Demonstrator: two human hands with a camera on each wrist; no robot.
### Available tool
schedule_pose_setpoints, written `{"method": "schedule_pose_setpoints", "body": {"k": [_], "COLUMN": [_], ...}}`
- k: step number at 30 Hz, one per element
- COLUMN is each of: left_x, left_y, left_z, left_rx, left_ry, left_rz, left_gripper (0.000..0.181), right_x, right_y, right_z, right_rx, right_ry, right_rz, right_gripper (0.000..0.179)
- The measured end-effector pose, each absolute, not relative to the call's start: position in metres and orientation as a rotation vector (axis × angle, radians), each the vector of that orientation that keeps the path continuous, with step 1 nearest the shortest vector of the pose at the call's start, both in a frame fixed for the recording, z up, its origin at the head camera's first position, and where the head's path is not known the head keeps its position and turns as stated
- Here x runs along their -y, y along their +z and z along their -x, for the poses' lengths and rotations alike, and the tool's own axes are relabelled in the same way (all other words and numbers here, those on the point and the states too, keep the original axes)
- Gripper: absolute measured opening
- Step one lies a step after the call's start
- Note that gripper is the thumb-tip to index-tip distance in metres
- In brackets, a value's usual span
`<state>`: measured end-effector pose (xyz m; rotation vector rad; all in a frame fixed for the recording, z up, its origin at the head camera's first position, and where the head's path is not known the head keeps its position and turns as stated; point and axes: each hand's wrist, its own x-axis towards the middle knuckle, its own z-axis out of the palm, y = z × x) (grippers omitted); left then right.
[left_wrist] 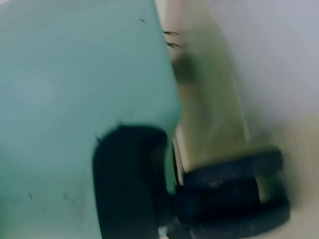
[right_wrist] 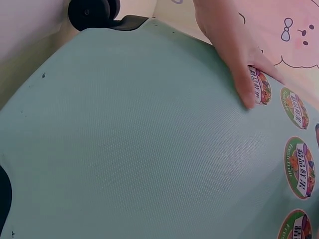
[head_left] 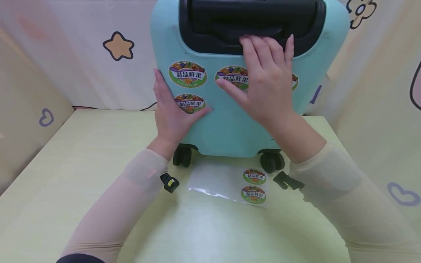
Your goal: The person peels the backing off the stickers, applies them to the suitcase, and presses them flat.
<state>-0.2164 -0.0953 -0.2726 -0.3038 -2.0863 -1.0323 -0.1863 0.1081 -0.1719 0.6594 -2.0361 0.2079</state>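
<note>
A turquoise suitcase (head_left: 227, 128) stands with its black handle recess (head_left: 230, 44) toward the top. Along its left side my left hand (head_left: 172, 117) rests with straight fingers, its thumb across the front near a lower oval fruit sticker (head_left: 190, 103). My right hand (head_left: 271, 82) lies over the front, fingertips at the recess's lower edge. Its thumb touches the middle sticker (head_left: 231, 76) and the palm partly covers a right-hand sticker (head_left: 294, 82). An upper-left sticker (head_left: 188, 74) is fully visible. Both hands also lie beside stickers in the right wrist view, where the suitcase panel (right_wrist: 124, 124) fills most of the frame.
A clear sticker sheet (head_left: 213, 179) with two oval stickers (head_left: 254, 194) lies on the pale table (head_left: 98, 157) before the suitcase. Black wheels (head_left: 272, 162) show beneath it; one wheel (left_wrist: 234, 194) looks blurred up close. A patterned curtain (head_left: 82, 73) hangs behind.
</note>
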Motion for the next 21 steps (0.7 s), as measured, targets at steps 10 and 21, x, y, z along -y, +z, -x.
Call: {"method": "schedule_pose_setpoints", "body": {"k": [10,21], "left_x": [0.094,0.099], "left_y": [-0.282,-0.289], "left_z": [0.223,0.225], "left_rx": [1.994,1.864], "left_ry": [-0.960,-0.876], "left_rz": [0.348,0.391], "left_gripper": [0.112,0.083], "right_x": [-0.108,-0.110], "right_y": [-0.173,-0.175], "right_z": [0.187,0.188], "right_rx": [2.028,1.998], "right_ry": [0.203,0.208], "right_rz": [-0.651,-0.675], "right_gripper": [0.076,0.074]}}
